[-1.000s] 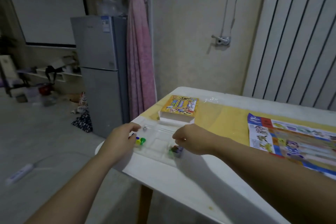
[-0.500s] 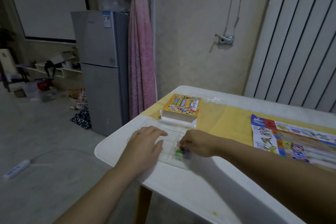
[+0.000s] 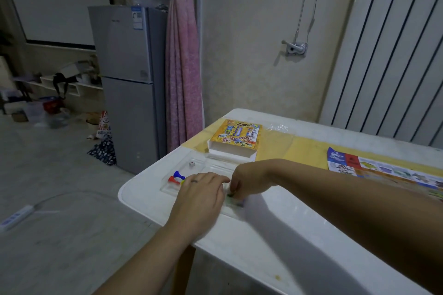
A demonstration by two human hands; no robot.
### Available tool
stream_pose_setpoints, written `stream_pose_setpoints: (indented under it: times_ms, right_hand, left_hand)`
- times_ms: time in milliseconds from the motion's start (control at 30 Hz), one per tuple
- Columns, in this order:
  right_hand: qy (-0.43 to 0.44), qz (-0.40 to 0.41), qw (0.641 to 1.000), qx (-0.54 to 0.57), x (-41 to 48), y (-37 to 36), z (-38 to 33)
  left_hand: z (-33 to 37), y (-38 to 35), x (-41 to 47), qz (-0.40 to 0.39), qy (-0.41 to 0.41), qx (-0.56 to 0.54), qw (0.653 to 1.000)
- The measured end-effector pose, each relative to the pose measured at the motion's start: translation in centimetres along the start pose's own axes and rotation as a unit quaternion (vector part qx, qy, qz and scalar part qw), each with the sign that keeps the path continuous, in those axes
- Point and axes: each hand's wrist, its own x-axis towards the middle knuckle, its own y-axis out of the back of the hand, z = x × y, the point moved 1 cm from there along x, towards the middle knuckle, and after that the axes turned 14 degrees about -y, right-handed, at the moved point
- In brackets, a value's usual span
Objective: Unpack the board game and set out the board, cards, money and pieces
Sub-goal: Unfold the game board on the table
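Flat left hand (image 3: 201,196) pins the clear plastic tray (image 3: 167,191); right hand (image 3: 249,176), pinching the multicoloured packet (image 3: 236,201), should lift straight.

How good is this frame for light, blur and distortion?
Head view: dim, flat light; the wide lens makes the wall panels lean; the right hand and the coloured pieces it pinches are smeared; the clear tray barely shows; the pawns look sharp.

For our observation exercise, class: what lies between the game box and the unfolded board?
Only bare yellow mat separates game box and board; head view shows it.
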Motion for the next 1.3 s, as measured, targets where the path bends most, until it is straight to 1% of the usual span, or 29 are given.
stream_pose_setpoints:
  times_ms: [67,167,400,533,667,833,967,1067,1167,1300]
  right_hand:
    - [0.001,0.011,1.0,-0.017,0.3,0.0,-0.2]
    - [-0.004,0.016,1.0,-0.016,0.4,-0.1,-0.4]
    - [0.013,-0.013,1.0,0.012,0.7,-0.3,0.1]
    - [0.017,-0.004,0.997,0.07,0.5,-0.3,0.6]
    - [0.025,0.006,0.996,0.086,0.6,-0.3,0.5]
    - [0.025,0.032,0.991,0.127,0.8,-0.6,1.0]
    - [0.012,0.066,0.975,0.21,0.6,-0.9,1.5]
    - [0.022,0.072,0.974,0.215,0.4,-1.0,1.4]
    - [0.03,0.076,0.978,0.191,0.1,-1.0,1.1]
    - [0.037,0.07,0.979,0.187,0.0,-1.1,0.9]
  left_hand:
    - [0.2,0.2,-0.1,-0.009,0.005,-0.009,1.0]
    - [0.4,0.4,-0.1,-0.019,0.01,-0.004,1.0]
    - [0.4,0.5,-0.2,-0.034,0.019,-0.004,0.999]
    - [0.4,0.6,-0.2,-0.04,0.017,-0.013,0.999]
    - [0.4,0.5,-0.1,-0.043,0.021,-0.021,0.999]
    - [0.4,0.3,-0.2,-0.021,0.017,-0.027,0.999]
    - [0.4,0.2,-0.2,-0.015,0.012,-0.02,1.0]
    - [0.4,0.2,-0.2,-0.024,0.022,-0.02,0.999]
    - [0.4,0.2,-0.1,-0.039,0.03,-0.017,0.999]
    - [0.5,0.4,-0.2,-0.039,0.027,-0.021,0.999]
